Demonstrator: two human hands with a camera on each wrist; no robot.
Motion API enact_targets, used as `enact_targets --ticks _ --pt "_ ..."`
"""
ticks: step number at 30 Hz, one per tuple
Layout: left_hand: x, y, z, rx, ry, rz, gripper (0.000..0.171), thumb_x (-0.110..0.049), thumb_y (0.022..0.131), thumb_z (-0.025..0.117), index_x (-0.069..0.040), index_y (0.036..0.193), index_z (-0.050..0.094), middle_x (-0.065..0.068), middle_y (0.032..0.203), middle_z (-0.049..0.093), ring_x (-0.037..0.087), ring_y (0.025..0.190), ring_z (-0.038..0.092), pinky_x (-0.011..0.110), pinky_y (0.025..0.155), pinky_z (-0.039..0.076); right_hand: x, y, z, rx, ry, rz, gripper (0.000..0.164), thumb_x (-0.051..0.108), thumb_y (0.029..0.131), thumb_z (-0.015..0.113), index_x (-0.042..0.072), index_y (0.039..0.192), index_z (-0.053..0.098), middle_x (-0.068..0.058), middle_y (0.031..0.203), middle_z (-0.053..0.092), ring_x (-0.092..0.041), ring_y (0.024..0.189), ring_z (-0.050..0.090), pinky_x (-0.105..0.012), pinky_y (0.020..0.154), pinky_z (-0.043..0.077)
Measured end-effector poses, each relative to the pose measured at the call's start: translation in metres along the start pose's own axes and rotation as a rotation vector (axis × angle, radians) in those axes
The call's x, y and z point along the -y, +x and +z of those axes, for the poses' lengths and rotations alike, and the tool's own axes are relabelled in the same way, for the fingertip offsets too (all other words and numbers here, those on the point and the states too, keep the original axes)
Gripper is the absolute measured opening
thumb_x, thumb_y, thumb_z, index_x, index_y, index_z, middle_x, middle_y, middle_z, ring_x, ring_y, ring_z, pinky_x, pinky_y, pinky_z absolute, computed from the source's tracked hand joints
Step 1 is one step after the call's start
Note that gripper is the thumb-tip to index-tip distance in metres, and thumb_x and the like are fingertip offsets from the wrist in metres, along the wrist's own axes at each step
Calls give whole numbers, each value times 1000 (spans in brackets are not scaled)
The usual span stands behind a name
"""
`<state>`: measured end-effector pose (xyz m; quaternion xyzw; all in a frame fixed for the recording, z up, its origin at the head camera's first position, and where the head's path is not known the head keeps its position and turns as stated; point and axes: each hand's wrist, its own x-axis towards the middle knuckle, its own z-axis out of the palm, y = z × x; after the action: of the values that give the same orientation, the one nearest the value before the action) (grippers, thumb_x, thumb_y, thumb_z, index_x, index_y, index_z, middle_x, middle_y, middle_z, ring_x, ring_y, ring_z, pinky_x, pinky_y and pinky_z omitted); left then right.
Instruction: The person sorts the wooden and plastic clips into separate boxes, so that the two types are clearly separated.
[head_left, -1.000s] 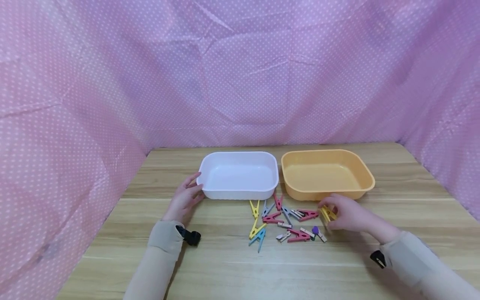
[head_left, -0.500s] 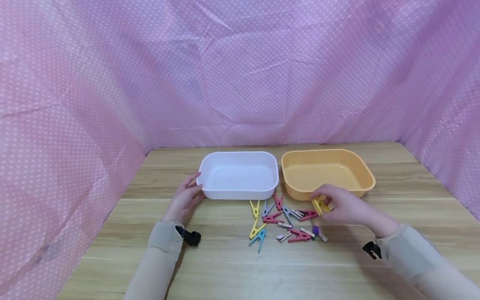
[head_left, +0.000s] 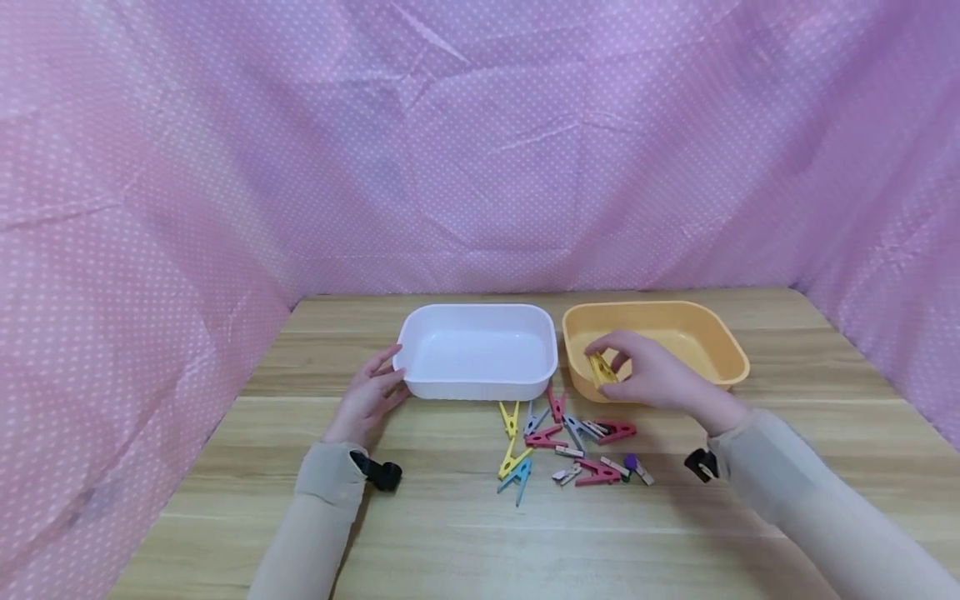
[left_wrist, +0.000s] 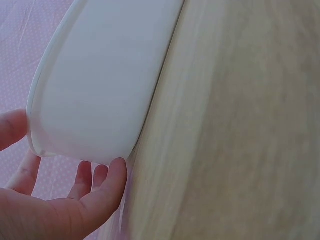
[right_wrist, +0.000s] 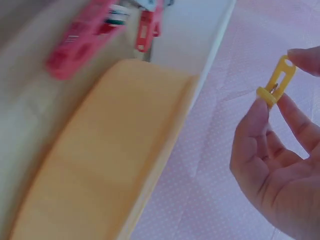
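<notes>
My right hand (head_left: 654,373) pinches a yellow plastic clothespin (head_left: 600,369) between thumb and fingertips, above the near left part of the orange basin (head_left: 693,312). In the right wrist view the yellow clothespin stands tilted between the fingertips, higher than the basin's rim. At the left end of the white basin (head_left: 480,389), my left hand (head_left: 367,402) rests with spread, relaxed fingers against its side. The left wrist view has those fingertips touching the basin's outer wall and rim.
Several clothespins lie in a loose group on the wooden table (head_left: 450,533) before the basins: yellow, pink, grey, small pale ones and a blue one (head_left: 517,477). A purple piece (head_left: 631,460) sits at the group's right. Pink dotted cloth (head_left: 480,167) hangs behind the table.
My right hand has lifted the yellow clothespin from the right of the group and carried it up and left, over the orange basin. The left hand has stayed put.
</notes>
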<state>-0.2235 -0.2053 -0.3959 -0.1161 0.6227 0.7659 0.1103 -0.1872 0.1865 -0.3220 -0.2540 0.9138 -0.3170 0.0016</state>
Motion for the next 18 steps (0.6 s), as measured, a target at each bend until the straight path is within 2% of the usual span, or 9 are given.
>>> enact_targets --ticks 8,18 --pt "0 -1 1 -8 -19 -24 55 -1 97 47 -17 147 33 15 142 33 25 124 42 41 111 34 18 42 -2 14 37 73 48 11 78 74 4 123 58 -16 118 58 -29 96 58 -30 64 52" --pt "-1 -3 1 1 -32 -16 55 -2 97 47 -17 148 32 13 138 35 24 124 41 42 112 32 33 89 4 42 68 108 46 13 81 72 5 123 58 -15 121 54 -31 99 57 -33 72 53"
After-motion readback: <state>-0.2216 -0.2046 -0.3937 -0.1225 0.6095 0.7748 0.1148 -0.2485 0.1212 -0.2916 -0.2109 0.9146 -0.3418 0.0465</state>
